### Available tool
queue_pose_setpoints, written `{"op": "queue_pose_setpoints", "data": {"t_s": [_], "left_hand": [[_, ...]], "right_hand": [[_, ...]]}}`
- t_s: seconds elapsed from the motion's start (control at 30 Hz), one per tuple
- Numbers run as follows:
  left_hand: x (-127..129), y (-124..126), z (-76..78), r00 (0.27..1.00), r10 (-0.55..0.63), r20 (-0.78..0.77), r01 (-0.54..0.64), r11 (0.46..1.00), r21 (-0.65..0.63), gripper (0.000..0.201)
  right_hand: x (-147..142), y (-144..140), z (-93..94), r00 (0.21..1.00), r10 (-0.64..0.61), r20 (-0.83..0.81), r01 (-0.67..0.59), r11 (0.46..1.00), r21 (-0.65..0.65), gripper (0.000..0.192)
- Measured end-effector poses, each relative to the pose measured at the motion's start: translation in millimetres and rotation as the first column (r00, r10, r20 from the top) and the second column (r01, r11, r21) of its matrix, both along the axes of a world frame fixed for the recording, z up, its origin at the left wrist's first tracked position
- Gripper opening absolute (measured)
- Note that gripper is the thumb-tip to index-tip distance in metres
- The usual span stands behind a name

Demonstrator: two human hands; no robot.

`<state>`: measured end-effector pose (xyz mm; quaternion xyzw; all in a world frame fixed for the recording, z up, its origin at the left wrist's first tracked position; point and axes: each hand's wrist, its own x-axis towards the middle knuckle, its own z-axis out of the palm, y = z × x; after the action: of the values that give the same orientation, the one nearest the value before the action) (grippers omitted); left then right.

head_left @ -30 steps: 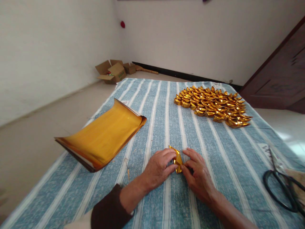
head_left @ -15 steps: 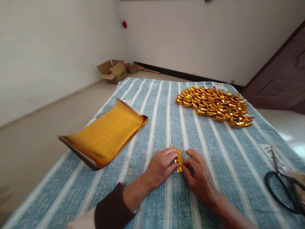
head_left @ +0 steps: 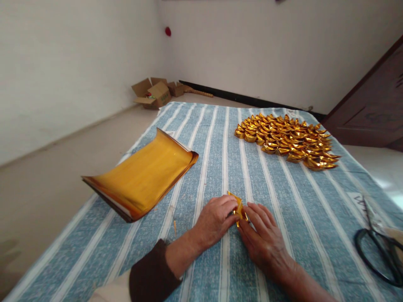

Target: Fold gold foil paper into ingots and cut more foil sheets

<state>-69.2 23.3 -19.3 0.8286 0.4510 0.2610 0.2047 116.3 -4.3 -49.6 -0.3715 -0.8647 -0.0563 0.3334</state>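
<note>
We pinch the gold foil piece [head_left: 238,207] between left hand [head_left: 214,220] and right hand [head_left: 262,239]; it seems light, crease-prone, best gripped at its folded edges.

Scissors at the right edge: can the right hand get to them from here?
Probably yes: the scissors lie on bare cloth right of the right hand, nothing between, though it now pinches the gold paper.

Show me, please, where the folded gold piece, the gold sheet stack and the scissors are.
folded gold piece [head_left: 238,206], head view, its exposed top edge.
gold sheet stack [head_left: 145,176], head view, middle of top sheet.
scissors [head_left: 374,256], head view, black handle loop.
</note>
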Motion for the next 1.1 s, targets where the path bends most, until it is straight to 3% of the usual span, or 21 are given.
{"op": "queue_pose_setpoints", "data": {"t_s": [1.1], "left_hand": [[-5.9,2.5,-0.7,0.996,-0.054,0.068,0.052,0.998,0.021,0.018]], "right_hand": [[-5.1,-2.0,9.6,0.999,0.003,0.035,-0.002,1.000,-0.019,0.022]]}}
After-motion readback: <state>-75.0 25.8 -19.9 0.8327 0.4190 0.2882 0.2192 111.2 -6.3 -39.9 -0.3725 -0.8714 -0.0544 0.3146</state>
